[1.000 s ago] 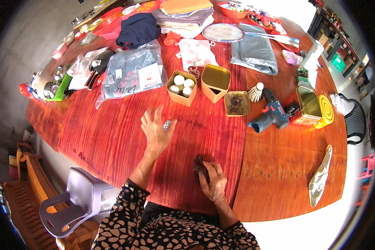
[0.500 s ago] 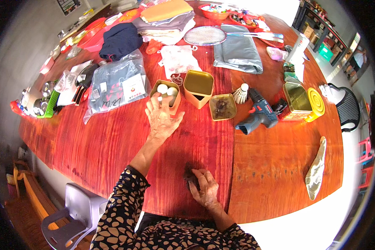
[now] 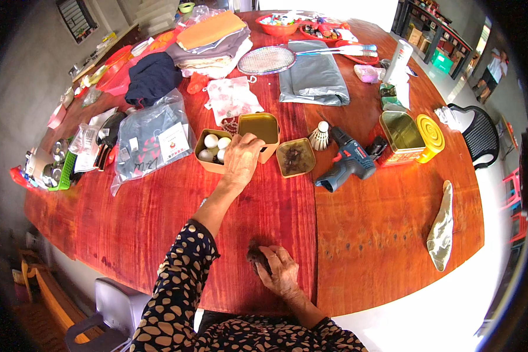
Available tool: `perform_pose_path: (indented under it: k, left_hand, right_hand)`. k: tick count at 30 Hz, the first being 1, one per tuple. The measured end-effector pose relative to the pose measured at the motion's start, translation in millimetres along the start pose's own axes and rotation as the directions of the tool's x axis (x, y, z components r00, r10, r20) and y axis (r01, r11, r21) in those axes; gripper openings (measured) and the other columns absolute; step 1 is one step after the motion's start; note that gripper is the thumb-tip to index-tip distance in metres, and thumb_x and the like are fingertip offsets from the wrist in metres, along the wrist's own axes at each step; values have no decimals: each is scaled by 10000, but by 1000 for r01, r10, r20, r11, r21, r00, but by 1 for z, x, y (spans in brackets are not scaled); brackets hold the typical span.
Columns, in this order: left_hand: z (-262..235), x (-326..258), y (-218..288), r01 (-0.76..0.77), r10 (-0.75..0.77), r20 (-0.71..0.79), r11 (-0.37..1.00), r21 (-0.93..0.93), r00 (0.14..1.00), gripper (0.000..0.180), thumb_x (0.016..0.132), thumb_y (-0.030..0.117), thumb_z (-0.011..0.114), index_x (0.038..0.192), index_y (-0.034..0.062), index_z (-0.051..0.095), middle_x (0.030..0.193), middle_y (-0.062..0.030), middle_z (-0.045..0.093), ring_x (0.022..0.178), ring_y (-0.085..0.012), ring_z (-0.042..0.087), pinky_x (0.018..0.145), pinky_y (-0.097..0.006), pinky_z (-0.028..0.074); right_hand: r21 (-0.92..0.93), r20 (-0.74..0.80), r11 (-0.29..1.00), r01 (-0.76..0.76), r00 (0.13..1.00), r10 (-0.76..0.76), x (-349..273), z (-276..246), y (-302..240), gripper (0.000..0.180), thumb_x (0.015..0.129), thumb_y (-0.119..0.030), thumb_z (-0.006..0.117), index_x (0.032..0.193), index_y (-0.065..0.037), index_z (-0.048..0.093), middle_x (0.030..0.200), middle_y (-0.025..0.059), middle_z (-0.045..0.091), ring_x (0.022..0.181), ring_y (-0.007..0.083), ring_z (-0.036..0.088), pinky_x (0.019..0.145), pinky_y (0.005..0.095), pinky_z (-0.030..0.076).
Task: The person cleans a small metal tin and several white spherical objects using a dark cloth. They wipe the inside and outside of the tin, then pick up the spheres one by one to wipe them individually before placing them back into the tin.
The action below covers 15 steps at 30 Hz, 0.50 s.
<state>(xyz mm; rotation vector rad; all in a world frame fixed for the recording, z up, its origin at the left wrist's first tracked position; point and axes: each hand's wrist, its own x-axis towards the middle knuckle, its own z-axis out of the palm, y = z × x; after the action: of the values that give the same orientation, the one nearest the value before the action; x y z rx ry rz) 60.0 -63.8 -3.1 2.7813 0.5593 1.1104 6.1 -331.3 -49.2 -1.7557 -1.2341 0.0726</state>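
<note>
While my left hand (image 3: 243, 161) curls over the meeting edges of the orange tin (image 3: 210, 166) of white balls (image 3: 210, 141) and the gold-lined tin (image 3: 268, 155), in the head view its fingertips are hidden; I cannot tell whether they grip anything. My right hand (image 3: 281, 274) rests on the red tabletop (image 3: 135, 234), thumb and fingers closed on a dark clump (image 3: 254, 256) nearer me.

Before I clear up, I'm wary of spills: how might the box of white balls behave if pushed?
The box should hold its shape, its walls standing straight. The white balls look round and loose, so may roll inside. With its top open, it could spill them if tipped.
</note>
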Motion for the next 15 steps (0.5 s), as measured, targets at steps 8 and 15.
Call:
perform_pose_path:
  k: [8,15]
  left_hand:
    - [-64,-63,61,75,-135,-146,932,-355,980,170,848,52,629,994,56,540,1062,-124,565,931,-311,519,779,-357,461]
    - [-86,-143,104,362,-684,237,43,-931,690,241,929,261,599,927,64,460,977,-32,547,851,-95,515,765,-276,469]
  right_hand:
    - [6,-31,1000,-12,999,12,-3,1,3,329,763,-97,688,1071,-8,616,956,162,614,831,318,638,690,371,550]
    - [291,-207,947,-140,957,205,-6,1,13,283,847,-125,616,1080,30,573,944,178,599,817,285,613,704,361,518]
